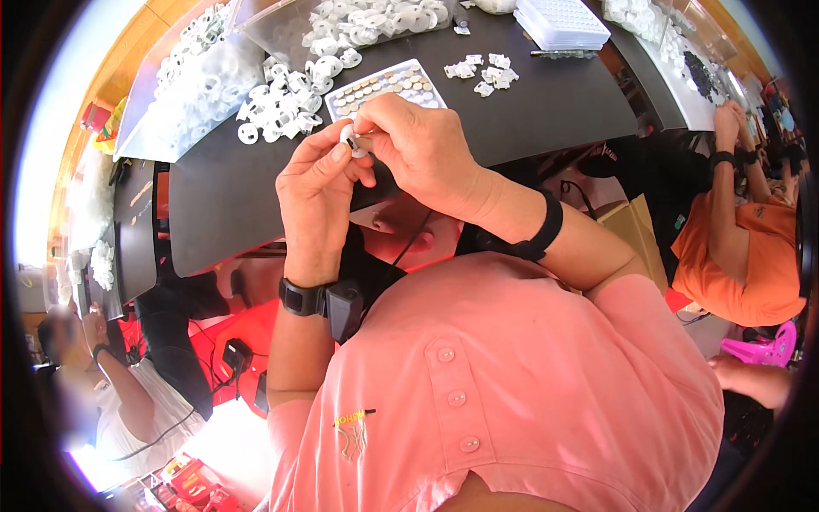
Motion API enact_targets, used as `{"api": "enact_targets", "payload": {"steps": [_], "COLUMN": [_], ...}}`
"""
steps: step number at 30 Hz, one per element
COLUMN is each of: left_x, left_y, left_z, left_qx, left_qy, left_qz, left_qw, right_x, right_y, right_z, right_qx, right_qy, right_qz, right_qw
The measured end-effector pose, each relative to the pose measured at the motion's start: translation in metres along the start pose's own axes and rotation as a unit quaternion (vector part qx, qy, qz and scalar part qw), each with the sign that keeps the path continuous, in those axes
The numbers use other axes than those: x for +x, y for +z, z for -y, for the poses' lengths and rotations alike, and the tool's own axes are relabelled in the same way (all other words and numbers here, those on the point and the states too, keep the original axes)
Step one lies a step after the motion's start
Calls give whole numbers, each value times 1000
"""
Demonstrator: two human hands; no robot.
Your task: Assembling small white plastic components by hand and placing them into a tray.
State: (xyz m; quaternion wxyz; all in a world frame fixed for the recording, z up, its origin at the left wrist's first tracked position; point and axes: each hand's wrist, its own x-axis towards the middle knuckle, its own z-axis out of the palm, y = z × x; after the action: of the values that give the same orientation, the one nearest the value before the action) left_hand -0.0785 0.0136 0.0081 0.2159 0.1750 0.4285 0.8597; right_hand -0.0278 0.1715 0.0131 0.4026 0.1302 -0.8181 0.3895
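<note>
Both hands meet above the near edge of the dark worktop [529, 102], pinched together on one small white round plastic part [352, 141]. The left hand [314, 200] grips it from below between thumb and fingers; the right hand [422, 149] closes on it from above with its fingertips, as if pressing something into it or seating a piece. What exactly sits between the fingertips is too small to tell.

Behind the hands lies a flat clear tray of small round metal discs [384, 85], with many cells filled, so plenty of discs appear left to use. To the left of the tray a loose heap of white ring-shaped plastic parts [277, 107] spreads over the worktop, and more of the same fill the clear plastic bags [192, 85] beyond it. To the right of the tray sits a small cluster of white plastic pieces [485, 74], well apart from the heap; whether these are finished ones I cannot tell. A stack of white gridded trays [563, 21] stands at the far side.

Judging by the large heap against the small cluster, the work looks to be in an early or middle stage, with one part in hand and most parts not yet handled.
</note>
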Motion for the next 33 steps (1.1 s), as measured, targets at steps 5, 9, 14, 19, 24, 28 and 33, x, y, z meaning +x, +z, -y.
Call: {"api": "enact_targets", "payload": {"steps": [5, 9, 14, 19, 24, 28, 33], "left_x": [-3, -2, -4, -6, -4, -5, -7], "left_y": [-6, -10, -8, -11, -12, -14, -15], "left_z": [-2, 1, 2, -1, 1, 1, 3], "left_qx": [12, 3, 3, 26, 21, 8, 5], "left_qy": [-4, -10, -5, -17, -12, -11, 4], "left_qz": [4, -3, 20, 14, 8, 19, 28], "left_qw": [1000, 1000, 1000, 999, 1000, 1000, 1000], "right_x": [-3, -9, -12, -18, -27, -20, -19], "right_y": [4, 4, 6, 10, 11, -1, -4], "right_z": [2, 3, 6, 7, 5, 9, 15], "right_qx": [87, 118, 65, 49, 175, 350, 357], "right_qy": [73, 126, 101, 68, 138, 267, 293], "right_qz": [9, 35, 3, 2, 10, 62, 66], "right_qw": [994, 984, 993, 996, 975, 896, 885]}}
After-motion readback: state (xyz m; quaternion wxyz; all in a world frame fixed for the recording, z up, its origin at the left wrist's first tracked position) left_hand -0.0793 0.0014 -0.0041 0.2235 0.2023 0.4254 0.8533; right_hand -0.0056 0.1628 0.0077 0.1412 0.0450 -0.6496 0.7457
